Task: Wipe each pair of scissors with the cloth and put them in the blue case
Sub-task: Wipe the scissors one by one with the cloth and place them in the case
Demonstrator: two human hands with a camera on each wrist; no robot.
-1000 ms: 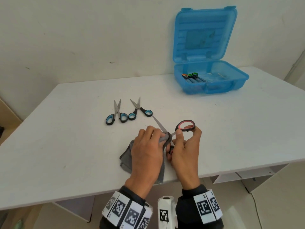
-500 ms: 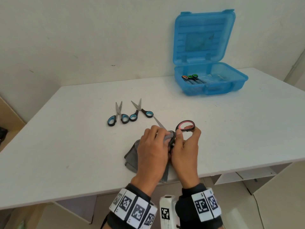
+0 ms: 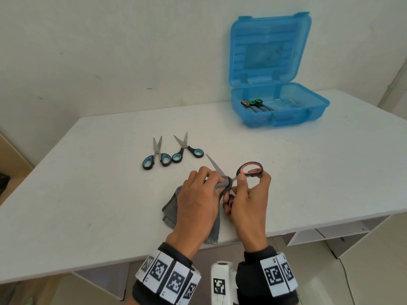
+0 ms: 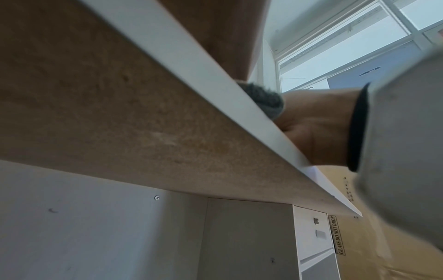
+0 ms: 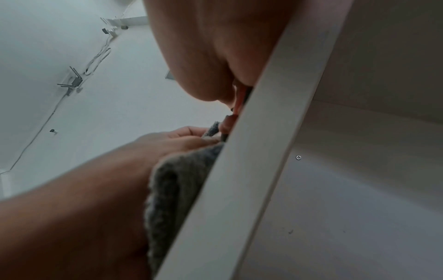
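Scissors with the red-lined handles (image 3: 250,169) were up off the table (image 3: 308,172), near its front edge, blades spread open. The right hand (image 3: 248,201) had its fingers curled round the handles, one loop sticking up past the fingertips, the other mostly buried in the palm. The left hand (image 3: 199,199) was pinching a bunched bit of the grey cloth (image 3: 224,185) right around the pivot, with one blade poking out past its knuckles toward the back of the table. The rest of the cloth lay under that hand and drooped over the table edge.

Two more pairs, the blue-handled scissors (image 3: 157,156) and its twin (image 3: 187,149), sat just beside each other on the table a little further back, both partly open. The blue case (image 3: 279,119) stood well apart at the far right with its lid up, and it looked like a couple of pairs with green and orange handles (image 3: 253,104) were already lying inside, though they were small so hard to count. Wrist views mostly showed the underside of the table.
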